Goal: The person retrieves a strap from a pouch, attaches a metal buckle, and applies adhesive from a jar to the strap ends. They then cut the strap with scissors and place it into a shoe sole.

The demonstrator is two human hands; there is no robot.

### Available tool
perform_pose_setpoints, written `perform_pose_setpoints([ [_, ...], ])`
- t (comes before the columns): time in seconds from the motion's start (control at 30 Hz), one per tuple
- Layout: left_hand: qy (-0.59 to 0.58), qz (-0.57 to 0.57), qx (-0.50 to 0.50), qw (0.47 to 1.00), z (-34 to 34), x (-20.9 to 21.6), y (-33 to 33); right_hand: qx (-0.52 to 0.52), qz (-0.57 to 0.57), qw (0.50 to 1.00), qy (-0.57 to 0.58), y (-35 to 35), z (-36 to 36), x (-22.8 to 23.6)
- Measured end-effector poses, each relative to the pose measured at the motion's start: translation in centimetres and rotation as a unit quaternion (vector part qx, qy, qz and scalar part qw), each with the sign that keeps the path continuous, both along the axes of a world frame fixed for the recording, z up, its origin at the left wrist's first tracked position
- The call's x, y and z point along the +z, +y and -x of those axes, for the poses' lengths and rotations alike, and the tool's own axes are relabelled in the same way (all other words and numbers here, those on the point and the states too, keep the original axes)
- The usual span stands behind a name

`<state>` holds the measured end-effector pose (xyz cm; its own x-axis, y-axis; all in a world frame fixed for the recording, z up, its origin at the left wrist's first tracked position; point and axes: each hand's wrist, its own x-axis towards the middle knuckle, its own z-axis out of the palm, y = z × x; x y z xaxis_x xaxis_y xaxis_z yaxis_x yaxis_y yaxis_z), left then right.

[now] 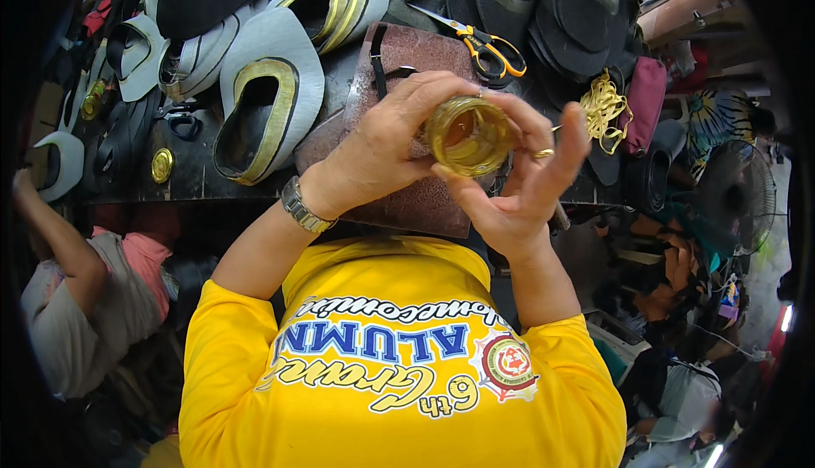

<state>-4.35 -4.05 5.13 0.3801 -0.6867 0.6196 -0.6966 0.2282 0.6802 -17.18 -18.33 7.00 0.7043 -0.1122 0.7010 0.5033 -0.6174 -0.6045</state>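
Above the table edge, my left hand (378, 141), with a metal watch on its wrist, is closed around a small round glass jar (469, 137). The jar is tilted so that its round end faces up at me, and the glass looks yellowish. My right hand (531, 179) grips its other side: the thumb presses the lower rim, one ringed finger curls over, and the outer finger sticks out. Beneath the hands lies a reddish-brown speckled board (416, 47). A black strap (378, 60) rests on it. A round gold lid (162, 165) lies at the left.
Scissors (480, 43) with orange-black handles lie beyond the board. Grey and yellow-lined curved pieces (272, 120) fill the left; stacked black pieces (581, 18) stand far right. Yellow strips (604, 111) and a maroon pouch (645, 103) are at right. Another person's arm (64, 230) reaches in left.
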Motion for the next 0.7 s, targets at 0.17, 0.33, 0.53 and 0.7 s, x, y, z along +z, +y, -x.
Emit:
perform_pose_setpoints([
  [0.17,-0.045,-0.056,0.056,0.996,-1.6,-0.6,1.8,-0.043,0.099,0.993,0.056,-1.1,2.0,3.7],
  [0.33,-0.093,-0.054,0.096,0.99,-1.6,-0.4,2.1,0.002,0.138,0.956,0.26,-1.0,2.7,4.8],
  [0.53,-0.174,-0.091,0.103,0.975,-0.7,0.5,1.9,-0.025,0.288,0.867,0.405,-1.1,1.1,3.1],
  [0.7,-0.194,-0.108,0.106,0.969,-0.1,0.7,1.9,-0.023,0.302,0.851,0.428,-1.4,0.2,2.7],
])
